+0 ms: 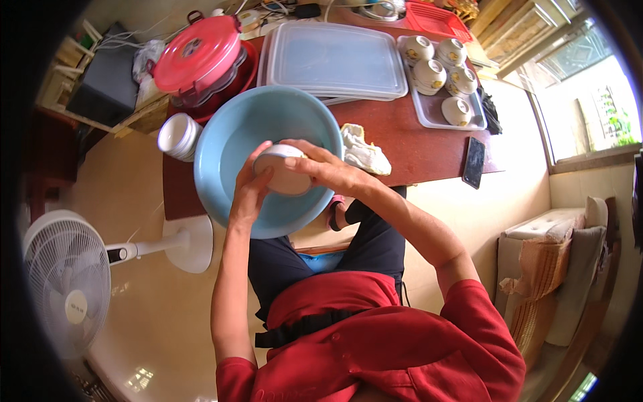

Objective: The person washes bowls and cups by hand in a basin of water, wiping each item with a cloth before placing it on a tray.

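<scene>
Both of my hands hold a small white bowl [286, 176] over a large light-blue plastic basin [216, 201]. My left hand [249, 187] grips the bowl's left side, with the thumb over the opening. On the right side, my right hand [324, 168] clasps the rim, its thumb lying across the edge. The bowl is tilted so that its inside faces me. A stack of white bowls [177, 135] stands left of the basin. Just right of the basin lies a crumpled white cloth [362, 151] with yellow edging.
A clear plastic tray [427, 118] holds several upturned patterned bowls [429, 75] at the right. Behind the basin are clear storage lids [336, 58] and a red lidded pot [201, 53]. A phone [473, 162] lies by the table's right edge; a white fan [65, 281] stands left.
</scene>
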Motion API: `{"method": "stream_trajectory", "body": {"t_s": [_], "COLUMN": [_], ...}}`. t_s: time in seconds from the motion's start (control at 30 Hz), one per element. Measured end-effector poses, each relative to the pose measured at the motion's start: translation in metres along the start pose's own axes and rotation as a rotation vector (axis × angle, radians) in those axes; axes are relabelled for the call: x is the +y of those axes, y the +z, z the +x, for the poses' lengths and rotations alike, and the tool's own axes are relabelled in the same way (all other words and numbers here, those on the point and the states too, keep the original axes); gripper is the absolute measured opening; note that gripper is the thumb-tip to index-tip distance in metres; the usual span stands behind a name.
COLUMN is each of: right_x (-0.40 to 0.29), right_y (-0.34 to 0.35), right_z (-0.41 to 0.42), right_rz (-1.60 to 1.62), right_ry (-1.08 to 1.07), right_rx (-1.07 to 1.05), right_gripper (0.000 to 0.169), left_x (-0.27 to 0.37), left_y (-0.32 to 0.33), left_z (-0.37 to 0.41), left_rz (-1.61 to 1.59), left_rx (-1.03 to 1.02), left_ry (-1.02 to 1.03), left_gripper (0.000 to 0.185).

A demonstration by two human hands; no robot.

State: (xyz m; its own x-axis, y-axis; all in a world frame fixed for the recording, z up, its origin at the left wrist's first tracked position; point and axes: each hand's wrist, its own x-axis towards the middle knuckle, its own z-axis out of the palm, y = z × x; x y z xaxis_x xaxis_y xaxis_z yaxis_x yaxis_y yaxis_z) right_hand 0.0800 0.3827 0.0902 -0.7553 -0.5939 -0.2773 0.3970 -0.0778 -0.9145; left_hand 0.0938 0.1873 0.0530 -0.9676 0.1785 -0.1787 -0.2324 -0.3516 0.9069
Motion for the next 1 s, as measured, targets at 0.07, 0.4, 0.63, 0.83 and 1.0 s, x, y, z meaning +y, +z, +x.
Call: {"method": "stream_trajectory", "body": {"t_s": [0.07, 0.4, 0.63, 0.83, 1.0], "right_x": [0.014, 0.044, 0.112, 0.1, 0.116], "right_y": [0.01, -0.014, -0.011, -0.001, -0.017], "right_z": [0.014, 0.056, 0.099, 0.112, 0.14], "right_rz": [0.024, -1.325, -1.601, -1.119, -1.207], "right_ry": [0.009, -0.223, -0.141, -0.053, -0.619], "right_rx": [-0.087, 0.383, 0.254, 0.458, -0.101], "right_gripper": [0.085, 0.044, 0.032, 0.03, 0.028], "left_x": [-0.005, -0.007, -0.061, -0.05, -0.036], "left_y": [-0.018, -0.047, -0.083, -0.065, -0.045], "left_z": [0.005, 0.021, 0.05, 0.045, 0.043], "left_rz": [0.104, 0.503, 0.677, 0.777, 0.469], "left_rx": [0.006, 0.556, 0.394, 0.349, 0.248], "left_ry": [-0.042, -0.177, 0.082, 0.048, -0.165], "left_gripper": [0.046, 0.05, 0.048, 0.056, 0.056]}}
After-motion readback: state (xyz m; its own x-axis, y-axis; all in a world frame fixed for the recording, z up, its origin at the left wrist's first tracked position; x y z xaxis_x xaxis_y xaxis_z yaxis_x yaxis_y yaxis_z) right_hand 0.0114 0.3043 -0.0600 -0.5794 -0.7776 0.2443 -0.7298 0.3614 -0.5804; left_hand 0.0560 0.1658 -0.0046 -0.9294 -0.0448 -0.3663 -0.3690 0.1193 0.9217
